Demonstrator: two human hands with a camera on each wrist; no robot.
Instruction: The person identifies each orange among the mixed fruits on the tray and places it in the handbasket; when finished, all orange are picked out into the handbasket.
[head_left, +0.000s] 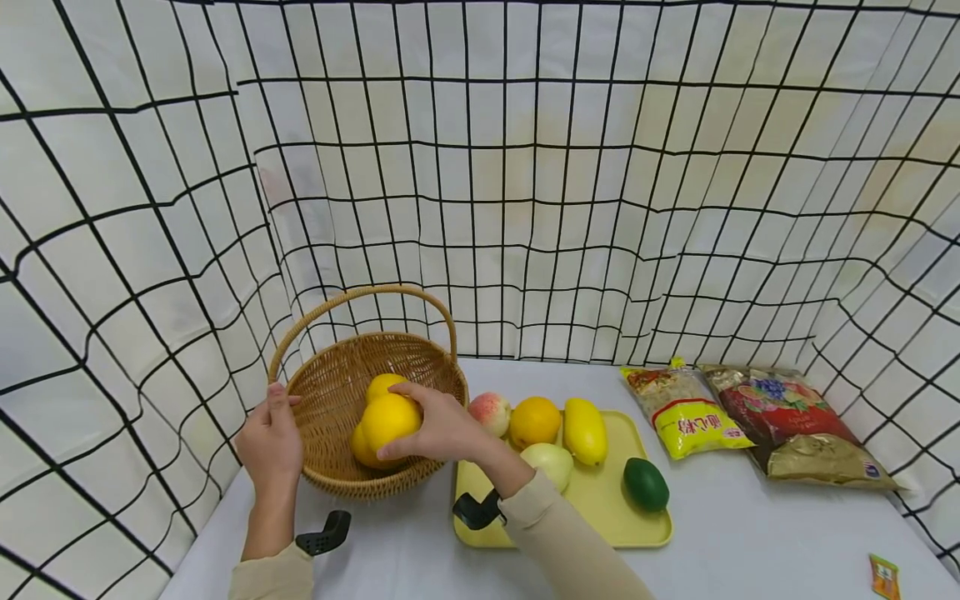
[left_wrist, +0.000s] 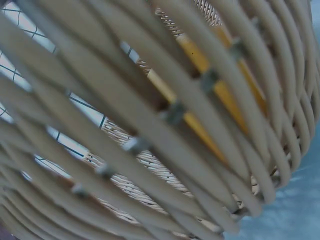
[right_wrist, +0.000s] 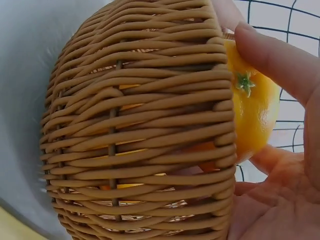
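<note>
At the left stands a wicker basket (head_left: 326, 408) with a tall arched handle. My left hand (head_left: 273, 437) grips its left rim near the foot of the handle. Inside the basket my right hand (head_left: 442, 425) holds a yellow-orange orange (head_left: 392, 419) between thumb and fingers. Other yellow fruits (head_left: 366, 452) lie under and behind it, partly hidden. In the right wrist view, the orange (right_wrist: 255, 110) shows a green star-shaped stem end beyond the basket's rim (right_wrist: 225, 125). Only the weave (left_wrist: 150, 125) fills the left wrist view, with yellow fruit behind its gaps.
Right of the basket, a yellow tray (head_left: 622, 529) bears a peach (head_left: 489, 412), another orange (head_left: 535, 422), a mango (head_left: 585, 431), a pale green fruit (head_left: 551, 462) and a dark green avocado (head_left: 646, 485). Two food bags (head_left: 697, 425) (head_left: 795, 425) and a small packet (head_left: 885, 577) lie farther right.
</note>
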